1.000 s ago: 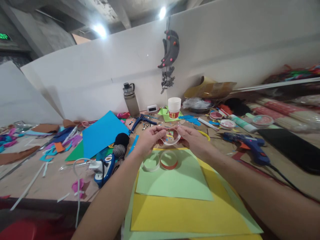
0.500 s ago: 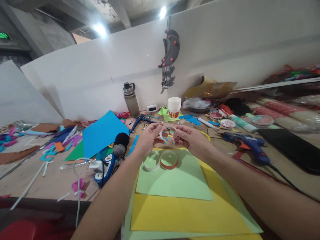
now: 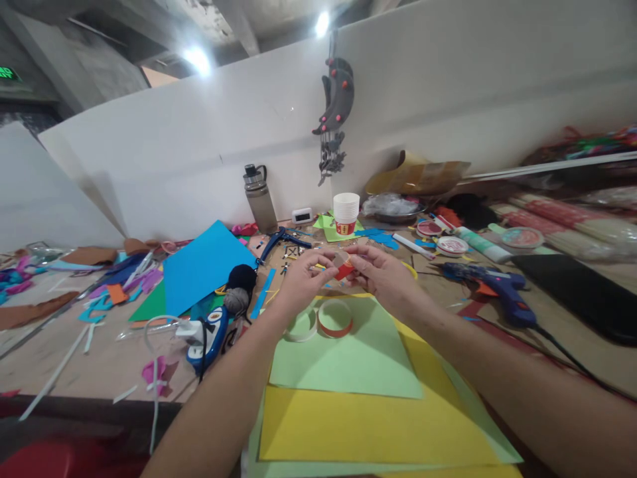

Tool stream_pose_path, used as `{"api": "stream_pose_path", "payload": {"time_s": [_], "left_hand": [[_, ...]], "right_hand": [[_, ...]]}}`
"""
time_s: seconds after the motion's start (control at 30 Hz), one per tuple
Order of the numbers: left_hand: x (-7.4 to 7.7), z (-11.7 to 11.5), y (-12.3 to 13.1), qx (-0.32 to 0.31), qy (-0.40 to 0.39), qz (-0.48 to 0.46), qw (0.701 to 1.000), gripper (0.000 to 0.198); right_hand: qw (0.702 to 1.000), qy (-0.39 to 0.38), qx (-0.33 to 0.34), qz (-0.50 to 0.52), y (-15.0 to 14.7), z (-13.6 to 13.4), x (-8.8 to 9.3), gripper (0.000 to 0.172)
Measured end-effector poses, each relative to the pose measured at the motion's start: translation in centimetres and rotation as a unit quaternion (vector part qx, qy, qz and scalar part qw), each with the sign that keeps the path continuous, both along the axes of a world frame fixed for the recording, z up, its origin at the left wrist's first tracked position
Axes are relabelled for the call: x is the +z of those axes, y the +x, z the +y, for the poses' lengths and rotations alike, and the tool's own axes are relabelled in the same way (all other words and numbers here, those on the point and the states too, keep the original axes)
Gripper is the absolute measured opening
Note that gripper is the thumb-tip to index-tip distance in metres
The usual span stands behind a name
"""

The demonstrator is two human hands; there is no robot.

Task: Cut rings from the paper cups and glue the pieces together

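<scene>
Above the far edge of the light green sheet [image 3: 348, 365], a small red-and-white paper ring [image 3: 344, 268] is pinched between my two hands. My left hand [image 3: 306, 275] has thumb and fingers closed at its left side. My right hand [image 3: 381, 272] grips its right side, the fingertips partly hidden behind it. Its red outer face now shows, and it looks narrow or squeezed. Below my hands, a white paper ring [image 3: 302, 325] and a red-edged paper ring [image 3: 335, 320] rest side by side on the green sheet, which overlaps a yellow sheet [image 3: 358, 428].
A stack of white paper cups [image 3: 346, 212] stands behind my hands. To the right lie a blue hot glue gun [image 3: 492, 289] with its cord and a black slab [image 3: 580, 295]. To the left are a blue sheet [image 3: 206, 265], a power strip [image 3: 212, 335] and a bottle [image 3: 259, 199].
The paper ring has turned from its open round side to its red outer face and looks narrower. My hands have come closer together around it. The rings on the sheet stay put.
</scene>
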State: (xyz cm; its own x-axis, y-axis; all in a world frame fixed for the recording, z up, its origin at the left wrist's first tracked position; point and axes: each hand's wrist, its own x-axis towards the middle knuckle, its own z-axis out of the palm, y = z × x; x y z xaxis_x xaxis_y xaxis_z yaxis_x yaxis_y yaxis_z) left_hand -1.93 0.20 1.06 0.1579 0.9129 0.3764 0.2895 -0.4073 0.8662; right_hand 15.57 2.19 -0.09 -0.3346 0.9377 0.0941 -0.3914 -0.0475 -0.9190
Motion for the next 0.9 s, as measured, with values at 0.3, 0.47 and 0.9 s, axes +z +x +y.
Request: {"api": "stream_pose_path", "payload": {"time_s": [0.3, 0.47, 0.9], "left_hand": [[0.6, -0.4, 0.1, 0.044, -0.015, 0.078, 0.996, 0.023], [0.7, -0.3, -0.4, -0.007, -0.065, -0.023, 0.998, 0.023], [1.1, -0.3, -0.6, -0.085, -0.059, 0.011, 0.995, 0.023]], "right_hand": [[1.0, 0.015, -0.009, -0.01, 0.0, -0.1, -0.2, 0.044], [0.994, 0.05, -0.045, -0.087, 0.3, -0.5, 0.6, 0.039], [0.915, 0.293, -0.084, -0.265, 1.1, -0.2, 1.2, 0.016]]}}
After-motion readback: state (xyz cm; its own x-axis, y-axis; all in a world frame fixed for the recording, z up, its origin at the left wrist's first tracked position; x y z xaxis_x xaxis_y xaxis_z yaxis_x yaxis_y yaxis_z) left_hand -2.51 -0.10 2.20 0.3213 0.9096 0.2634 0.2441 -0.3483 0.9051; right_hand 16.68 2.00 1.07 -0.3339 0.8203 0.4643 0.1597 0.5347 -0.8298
